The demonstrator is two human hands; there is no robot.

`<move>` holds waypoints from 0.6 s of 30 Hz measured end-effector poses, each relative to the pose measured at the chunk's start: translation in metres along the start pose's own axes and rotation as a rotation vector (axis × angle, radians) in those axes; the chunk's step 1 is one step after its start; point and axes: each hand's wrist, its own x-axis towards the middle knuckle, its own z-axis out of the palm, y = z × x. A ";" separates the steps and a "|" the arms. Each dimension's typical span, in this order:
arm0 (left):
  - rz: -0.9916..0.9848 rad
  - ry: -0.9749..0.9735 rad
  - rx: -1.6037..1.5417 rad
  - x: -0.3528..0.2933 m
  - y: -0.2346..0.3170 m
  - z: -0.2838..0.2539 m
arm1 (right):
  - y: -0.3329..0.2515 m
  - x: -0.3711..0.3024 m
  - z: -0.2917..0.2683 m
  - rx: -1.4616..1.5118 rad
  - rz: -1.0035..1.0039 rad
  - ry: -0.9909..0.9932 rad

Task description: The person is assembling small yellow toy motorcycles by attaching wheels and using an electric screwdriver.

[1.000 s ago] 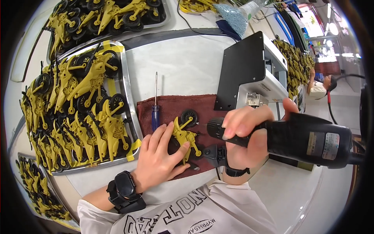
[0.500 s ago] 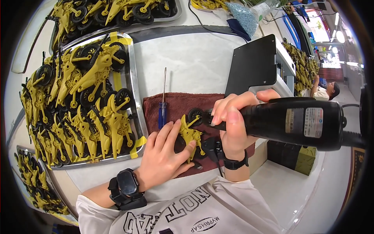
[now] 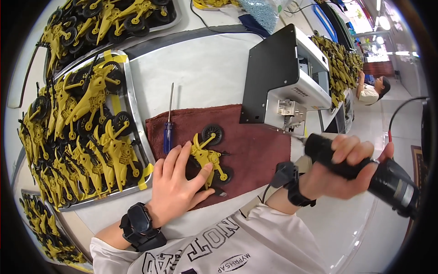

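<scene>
Left of the red cloth [image 3: 264, 146] sit three trays [image 3: 134, 93] of toy motorbikes [image 3: 93, 95], too many to count. On it: one screwdriver [image 3: 168, 137], then the left hand [image 3: 174, 188], fingers extended, steadying one yellow motorbike [image 3: 206, 157]. One machine [image 3: 269, 77] stands behind. The right hand [image 3: 344, 171], gripping one power driver [image 3: 388, 185], has swung rightward, leaving that bike's wheel [image 3: 217, 132] clear.

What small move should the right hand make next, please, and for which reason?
Probably, the right hand should ease the tip of the black power screwdriver toward the metal fitting on the machine's front: the tip points that way and sits apart from the yellow toy motorcycle, on which the left hand rests, over the red-brown cloth.
</scene>
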 end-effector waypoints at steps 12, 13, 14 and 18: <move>0.050 -0.052 0.021 0.001 0.000 -0.003 | 0.006 -0.009 -0.002 -0.091 0.302 -0.006; 0.035 -0.050 0.022 0.002 0.000 -0.002 | 0.002 -0.022 -0.008 -0.030 0.184 -0.156; 0.047 -0.055 0.021 0.004 0.000 -0.002 | -0.007 -0.033 -0.007 0.085 0.197 -0.209; 0.055 -0.077 0.005 0.003 -0.001 -0.004 | -0.022 -0.076 0.004 0.356 0.206 -0.388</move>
